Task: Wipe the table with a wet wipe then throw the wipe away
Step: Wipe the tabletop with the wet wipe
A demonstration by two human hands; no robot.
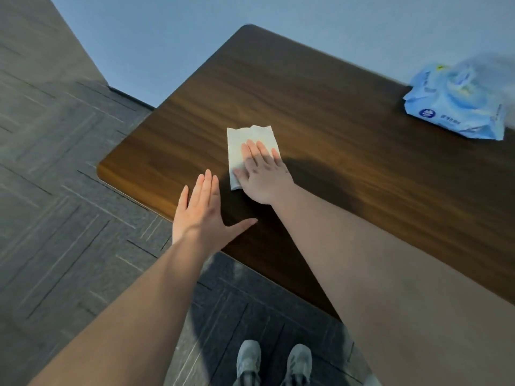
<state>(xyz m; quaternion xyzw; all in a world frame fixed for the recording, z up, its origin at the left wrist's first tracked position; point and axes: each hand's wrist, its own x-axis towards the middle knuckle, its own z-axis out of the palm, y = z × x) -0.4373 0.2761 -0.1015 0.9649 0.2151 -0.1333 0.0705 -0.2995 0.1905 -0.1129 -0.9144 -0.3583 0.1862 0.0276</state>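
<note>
A white wet wipe point(245, 140) lies spread flat on the dark wooden table point(320, 87). My right hand point(262, 174) presses flat on the wipe's near half, fingers together and stretched out. My left hand point(203, 210) rests flat on the table's near edge, to the left of the right hand, palm down, thumb spread wide, with nothing in it. A blue pack of wet wipes point(457, 107) lies at the table's far right, blurred.
Grey carpet tiles point(55, 190) cover the floor to the left and below the table. A pale blue wall point(167, 37) runs behind the table. My two grey shoes point(274, 363) stand just short of the table's near edge.
</note>
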